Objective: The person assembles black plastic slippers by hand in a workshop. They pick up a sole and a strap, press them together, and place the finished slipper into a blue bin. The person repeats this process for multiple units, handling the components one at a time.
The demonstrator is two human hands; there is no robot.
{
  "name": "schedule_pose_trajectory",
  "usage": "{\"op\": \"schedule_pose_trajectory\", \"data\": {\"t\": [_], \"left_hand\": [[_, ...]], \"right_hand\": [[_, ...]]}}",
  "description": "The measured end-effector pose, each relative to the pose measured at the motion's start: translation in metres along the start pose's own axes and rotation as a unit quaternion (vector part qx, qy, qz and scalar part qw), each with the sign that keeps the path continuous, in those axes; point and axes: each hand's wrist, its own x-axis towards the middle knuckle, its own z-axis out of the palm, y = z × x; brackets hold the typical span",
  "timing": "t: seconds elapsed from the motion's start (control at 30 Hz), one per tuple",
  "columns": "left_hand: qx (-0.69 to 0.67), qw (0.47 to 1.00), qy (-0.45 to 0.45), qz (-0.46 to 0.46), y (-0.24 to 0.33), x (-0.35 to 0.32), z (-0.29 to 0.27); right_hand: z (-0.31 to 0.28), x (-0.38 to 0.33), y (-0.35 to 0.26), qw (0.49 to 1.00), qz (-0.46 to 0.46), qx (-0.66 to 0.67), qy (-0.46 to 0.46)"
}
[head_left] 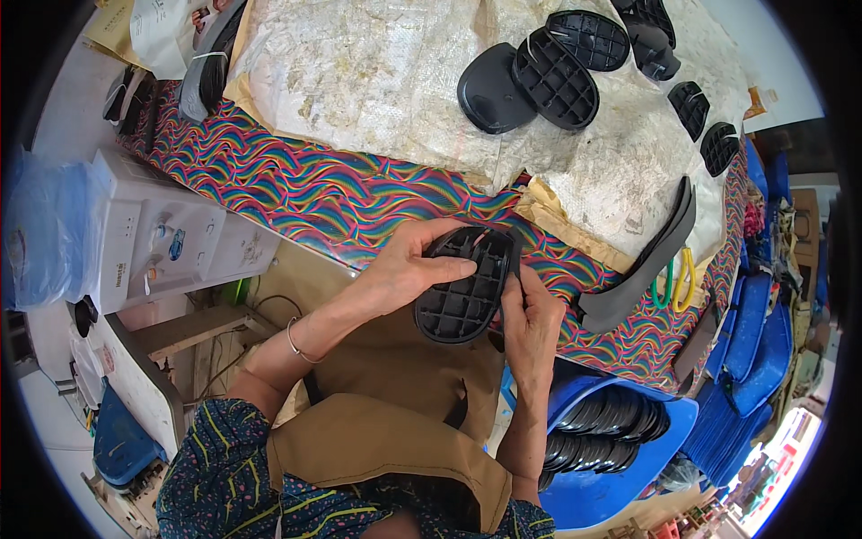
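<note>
In front of my apron I hold a black shoe sole piece (pixel 456 301), its gridded hollow side facing up. My left hand (pixel 417 265) is closed on its left side, with the thumb lying over the grid. A dark strip (pixel 514 250) runs along the sole piece's right edge. The fingers of my right hand (pixel 533 314) pinch this strip against that edge; its lower part is hidden by the hand. On the table to the right lie long black strips (pixel 642 260), beside green and yellow loop handles (pixel 684 280), probably of scissors.
More black sole pieces (pixel 555 79) lie on the stained white woven sheet (pixel 359 81) across the patterned tablecloth (pixel 314 193). Bundled black strips (pixel 205 76) sit at the far left. A blue bin (pixel 669 431) of stacked black pieces stands below right; a white water dispenser (pixel 171 234) stands left.
</note>
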Motion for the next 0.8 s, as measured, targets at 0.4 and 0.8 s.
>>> {"op": "schedule_pose_trajectory", "data": {"t": [0.4,0.8], "left_hand": [[0.062,0.996,0.042,0.058,-0.002,0.000,0.008],[0.018,0.987,0.113,0.115,0.019,-0.003,0.015]], "right_hand": [[0.005,-0.003,0.012,0.979,-0.164,-0.119,0.034],[0.010,-0.058,-0.006,0.997,0.013,0.072,0.023]]}}
